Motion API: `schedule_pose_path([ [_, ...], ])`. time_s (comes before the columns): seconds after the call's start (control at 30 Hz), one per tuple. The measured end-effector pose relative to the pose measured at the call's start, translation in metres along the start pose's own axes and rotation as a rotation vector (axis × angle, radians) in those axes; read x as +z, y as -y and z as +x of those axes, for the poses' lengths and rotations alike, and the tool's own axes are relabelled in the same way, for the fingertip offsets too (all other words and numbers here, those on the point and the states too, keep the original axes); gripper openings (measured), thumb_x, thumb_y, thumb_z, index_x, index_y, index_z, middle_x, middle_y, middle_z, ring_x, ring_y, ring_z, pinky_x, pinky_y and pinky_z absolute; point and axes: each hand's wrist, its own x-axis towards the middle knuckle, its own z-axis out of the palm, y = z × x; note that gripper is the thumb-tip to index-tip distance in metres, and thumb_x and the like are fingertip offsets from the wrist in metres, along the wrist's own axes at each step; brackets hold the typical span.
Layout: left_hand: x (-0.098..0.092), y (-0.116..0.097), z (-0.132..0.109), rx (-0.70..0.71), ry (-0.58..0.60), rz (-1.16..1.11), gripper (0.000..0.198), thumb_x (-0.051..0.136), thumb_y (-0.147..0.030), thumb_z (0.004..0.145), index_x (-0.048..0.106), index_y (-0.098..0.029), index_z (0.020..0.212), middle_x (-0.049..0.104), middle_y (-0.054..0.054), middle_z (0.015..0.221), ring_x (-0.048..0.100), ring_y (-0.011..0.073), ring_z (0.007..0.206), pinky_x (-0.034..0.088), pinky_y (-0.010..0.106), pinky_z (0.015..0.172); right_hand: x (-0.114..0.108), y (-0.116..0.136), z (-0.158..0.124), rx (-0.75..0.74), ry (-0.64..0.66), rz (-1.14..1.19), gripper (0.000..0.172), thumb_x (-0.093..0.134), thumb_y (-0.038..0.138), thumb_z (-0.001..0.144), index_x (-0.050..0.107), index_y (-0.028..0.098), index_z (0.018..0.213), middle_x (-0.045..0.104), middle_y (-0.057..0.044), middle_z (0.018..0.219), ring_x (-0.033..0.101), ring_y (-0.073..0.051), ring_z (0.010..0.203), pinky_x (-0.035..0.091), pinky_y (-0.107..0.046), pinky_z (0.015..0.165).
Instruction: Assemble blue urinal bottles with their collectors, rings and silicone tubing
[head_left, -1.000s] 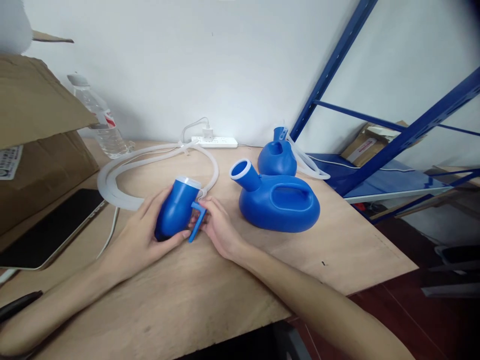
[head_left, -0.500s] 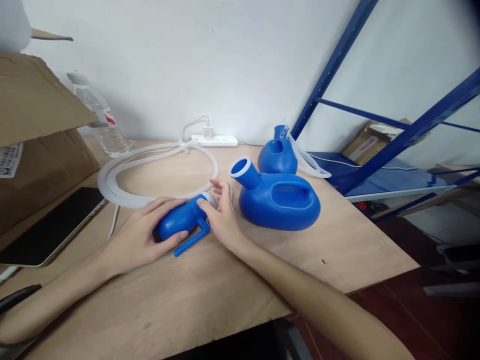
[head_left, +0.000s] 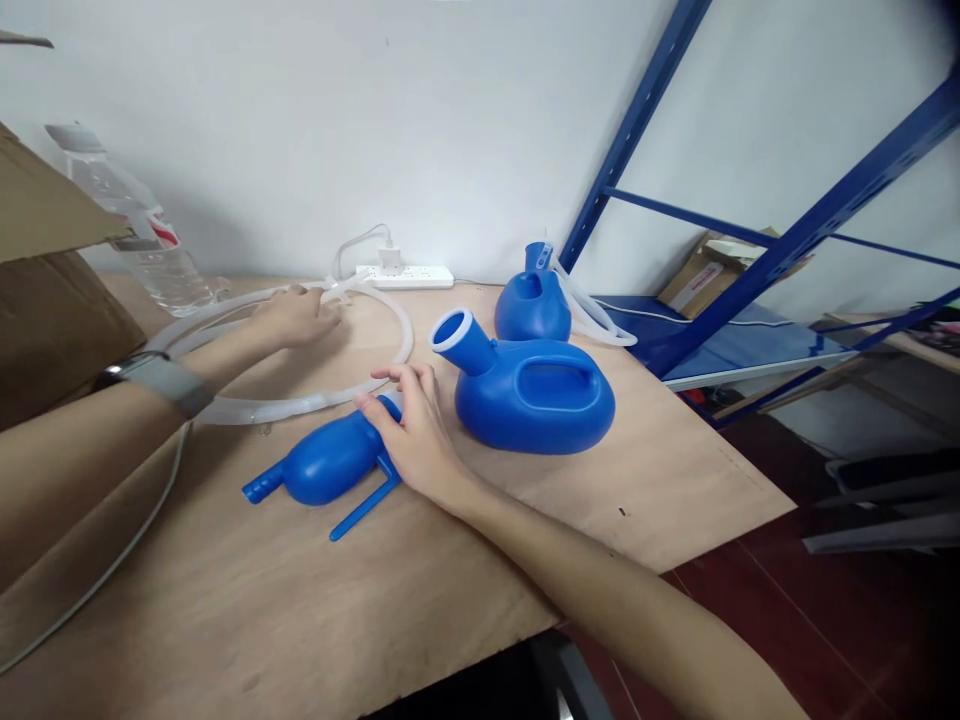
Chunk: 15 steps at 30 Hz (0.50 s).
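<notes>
My left hand point(head_left: 296, 315) reaches over the coiled clear hose point(head_left: 266, 410), fingers apart and slightly bent, with nothing visible in it. My right hand point(head_left: 416, 425) rests with spread fingers beside the white-rimmed end of a blue plastic urinal head point(head_left: 330, 462). That piece lies on its side; its ribbed spout points left, and a thin blue strap sticks out toward the front. The hand partly hides its neck. Just to the right stands a blue urinal bottle point(head_left: 536, 405) with a loop handle and an open, white-rimmed mouth.
Behind it is a second blue bottle point(head_left: 532, 308) with a hose attached. A white power strip point(head_left: 412, 277) lies along the wall. At left are a water bottle point(head_left: 150, 240) and a cardboard box point(head_left: 52, 330). A blue metal rack point(head_left: 720, 270) stands right of the wooden table point(head_left: 480, 570).
My left hand has let go of the blue urinal head and moved up and back to the coiled hose. My right hand has stayed by the head's rimmed end. The view has shifted right.
</notes>
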Motion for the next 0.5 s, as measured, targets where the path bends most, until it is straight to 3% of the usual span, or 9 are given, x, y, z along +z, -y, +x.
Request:
schedule_pose_path([
  [0.13, 0.023, 0.014, 0.027, 0.009, -0.069, 0.014, 0.068, 0.037, -0.057, 0.106, 0.060, 0.001, 0.131, 0.075, 0.015, 0.110, 0.059, 0.0199, 0.090, 0.041, 0.031, 0.081, 0.001, -0.006, 0.002, 0.037, 0.040, 0.058, 0.031, 0.065, 0.049, 0.098, 0.059, 0.028, 0.121, 0.054, -0.006, 0.126, 0.057, -0.021, 0.125, 0.046, -0.040, 0.113],
  [0.27, 0.026, 0.020, 0.036, 0.071, -0.105, 0.016, 0.052, 0.043, -0.053, 0.106, 0.069, -0.008, 0.108, 0.068, 0.002, 0.083, 0.049, 0.0148, 0.074, 0.035, 0.026, 0.071, 0.002, -0.009, 0.003, 0.024, 0.083, 0.111, 0.029, 0.064, 0.048, 0.099, 0.060, 0.028, 0.119, 0.057, -0.005, 0.127, 0.058, -0.020, 0.127, 0.045, -0.038, 0.115],
  [0.37, 0.012, 0.015, 0.038, 0.108, -0.162, 0.027, 0.040, 0.041, -0.038, 0.107, 0.066, -0.008, 0.116, 0.065, 0.004, 0.092, 0.048, 0.0153, 0.078, 0.036, 0.027, 0.072, 0.003, -0.009, 0.005, 0.030, 0.087, 0.131, 0.024, 0.066, 0.044, 0.099, 0.061, 0.027, 0.115, 0.058, -0.004, 0.127, 0.058, -0.019, 0.127, 0.044, -0.035, 0.115],
  [0.5, -0.024, -0.003, 0.030, 0.206, -0.233, 0.038, 0.039, 0.037, -0.028, 0.106, 0.061, -0.012, 0.133, 0.064, 0.010, 0.120, 0.050, 0.0184, 0.095, 0.039, 0.029, 0.079, 0.006, -0.013, 0.011, 0.016, 0.074, 0.130, 0.022, 0.067, 0.044, 0.098, 0.062, 0.027, 0.111, 0.060, -0.003, 0.124, 0.059, -0.019, 0.124, 0.045, -0.035, 0.113],
])
